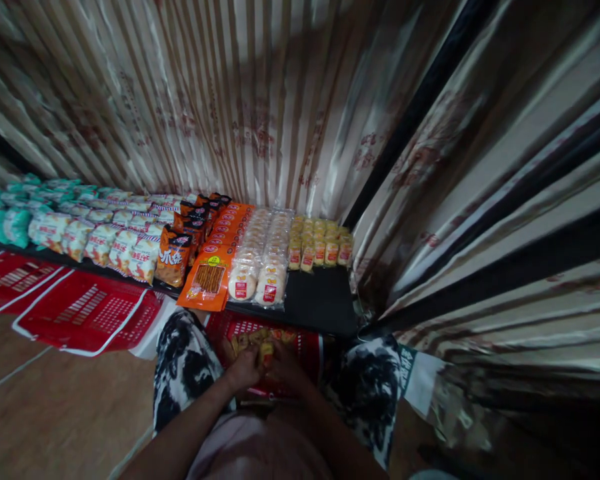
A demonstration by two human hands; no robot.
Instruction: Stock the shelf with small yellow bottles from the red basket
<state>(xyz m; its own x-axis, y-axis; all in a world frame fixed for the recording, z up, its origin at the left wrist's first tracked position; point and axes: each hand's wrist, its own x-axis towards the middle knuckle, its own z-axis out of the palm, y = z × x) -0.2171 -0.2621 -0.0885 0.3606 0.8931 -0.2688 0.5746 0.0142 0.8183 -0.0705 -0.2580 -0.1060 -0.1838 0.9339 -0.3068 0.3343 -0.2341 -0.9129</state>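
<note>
Between my knees sits a red basket point(312, 360) with several small yellow snack packets point(247, 340) in it. Over it, my left hand point(246, 368) and my right hand point(283, 365) are close together, fingers closed around one small yellow snack packet point(267, 351). The fingertips are dim and partly hidden. Ahead on the black shelf point(320, 300), matching yellow packets point(320, 247) stand in short rows at the right end. Left of them lie two columns of round white crackers point(271, 285) in clear wrap.
Further left on the shelf are orange snack bags point(207, 277), a brown-orange bag point(173, 257), white bags point(97, 241) and green bags point(16, 225). Red baskets point(87, 310) stand below at left. A pleated curtain point(260, 100) and dark poles point(405, 113) border the back and right.
</note>
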